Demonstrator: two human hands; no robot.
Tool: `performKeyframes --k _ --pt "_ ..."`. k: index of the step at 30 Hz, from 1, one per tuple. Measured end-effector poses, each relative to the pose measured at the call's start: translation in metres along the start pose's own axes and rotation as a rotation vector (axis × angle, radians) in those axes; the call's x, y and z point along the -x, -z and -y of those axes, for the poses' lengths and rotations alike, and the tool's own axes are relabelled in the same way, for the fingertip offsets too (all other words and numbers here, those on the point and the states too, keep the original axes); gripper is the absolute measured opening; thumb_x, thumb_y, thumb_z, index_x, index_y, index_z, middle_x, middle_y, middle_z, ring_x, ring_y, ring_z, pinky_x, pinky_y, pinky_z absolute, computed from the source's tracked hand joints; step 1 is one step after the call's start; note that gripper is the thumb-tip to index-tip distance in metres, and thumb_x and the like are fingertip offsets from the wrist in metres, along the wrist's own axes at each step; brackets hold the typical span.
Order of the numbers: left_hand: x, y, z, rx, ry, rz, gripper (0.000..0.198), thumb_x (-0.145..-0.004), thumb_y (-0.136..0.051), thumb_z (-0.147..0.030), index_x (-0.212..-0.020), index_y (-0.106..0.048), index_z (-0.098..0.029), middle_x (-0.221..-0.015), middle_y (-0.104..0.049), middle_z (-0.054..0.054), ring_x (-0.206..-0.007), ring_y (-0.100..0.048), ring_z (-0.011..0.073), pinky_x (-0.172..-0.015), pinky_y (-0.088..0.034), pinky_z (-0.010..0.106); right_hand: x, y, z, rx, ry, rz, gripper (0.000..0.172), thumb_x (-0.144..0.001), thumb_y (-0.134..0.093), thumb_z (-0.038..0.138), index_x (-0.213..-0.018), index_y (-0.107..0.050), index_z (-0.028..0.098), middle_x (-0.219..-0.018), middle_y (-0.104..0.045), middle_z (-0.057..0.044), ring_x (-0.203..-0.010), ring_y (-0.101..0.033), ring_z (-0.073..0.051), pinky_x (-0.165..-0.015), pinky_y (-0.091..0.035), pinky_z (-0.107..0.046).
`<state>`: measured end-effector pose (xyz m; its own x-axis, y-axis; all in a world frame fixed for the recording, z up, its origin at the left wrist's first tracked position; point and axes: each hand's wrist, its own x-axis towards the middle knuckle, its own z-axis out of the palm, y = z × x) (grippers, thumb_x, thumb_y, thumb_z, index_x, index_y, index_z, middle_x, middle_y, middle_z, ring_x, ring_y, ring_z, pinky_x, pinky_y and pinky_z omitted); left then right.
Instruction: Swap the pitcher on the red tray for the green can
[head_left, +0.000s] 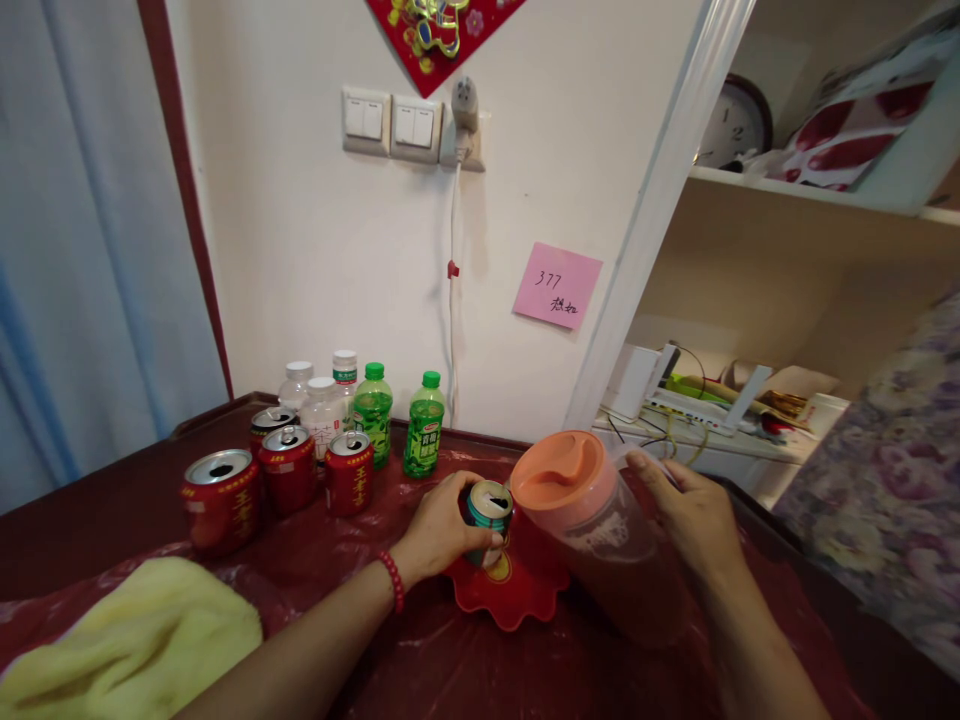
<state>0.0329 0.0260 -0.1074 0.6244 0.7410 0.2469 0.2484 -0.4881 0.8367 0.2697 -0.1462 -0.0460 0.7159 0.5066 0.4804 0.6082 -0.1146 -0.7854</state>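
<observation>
My left hand [442,525], with a red bead bracelet at the wrist, is wrapped round a small dark and teal can [489,505] with an opened top. That can is over a red scalloped dish [510,600]. In my right hand [686,500] is the handle of a clear pitcher [622,545] with an orange lid. The pitcher tilts to the left, its lid close to the can, and brownish liquid shows inside. Whether any liquid leaves the spout cannot be made out.
Several opened cans [223,500] stand at the left, with clear and green-capped bottles [425,425] behind them near the wall. A yellow cloth [135,640] lies at the front left. Shelves [810,190] and a floral curtain [885,460] are on the right.
</observation>
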Motion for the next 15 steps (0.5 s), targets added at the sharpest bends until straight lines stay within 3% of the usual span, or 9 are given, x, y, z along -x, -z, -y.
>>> performKeyframes --k 10,15 --pt "0.0011 0.0002 -0.0001 -0.003 -0.005 0.0 0.059 -0.053 -0.09 -0.021 -0.106 -0.064 -0.021 -0.11 -0.07 0.004 -0.101 -0.064 0.0257 -0.091 -0.048 0.035 0.0026 -0.0009 0.0081 -0.046 -0.058 -0.018 0.057 -0.073 -0.065 0.074 -0.058 -0.052 0.02 -0.051 -0.037 0.005 -0.05 -0.034 -0.011 -0.044 -0.026 -0.024" --pt "0.0003 0.0001 -0.0013 -0.003 0.002 0.004 0.058 -0.053 -0.089 -0.02 -0.105 -0.064 -0.021 -0.11 -0.07 0.004 -0.101 -0.063 0.0254 -0.09 -0.048 0.035 0.0014 -0.0007 0.0061 -0.046 -0.061 0.001 0.056 -0.073 -0.065 0.074 -0.064 -0.059 0.019 -0.051 -0.039 0.005 -0.049 -0.036 -0.012 -0.044 -0.028 -0.024"
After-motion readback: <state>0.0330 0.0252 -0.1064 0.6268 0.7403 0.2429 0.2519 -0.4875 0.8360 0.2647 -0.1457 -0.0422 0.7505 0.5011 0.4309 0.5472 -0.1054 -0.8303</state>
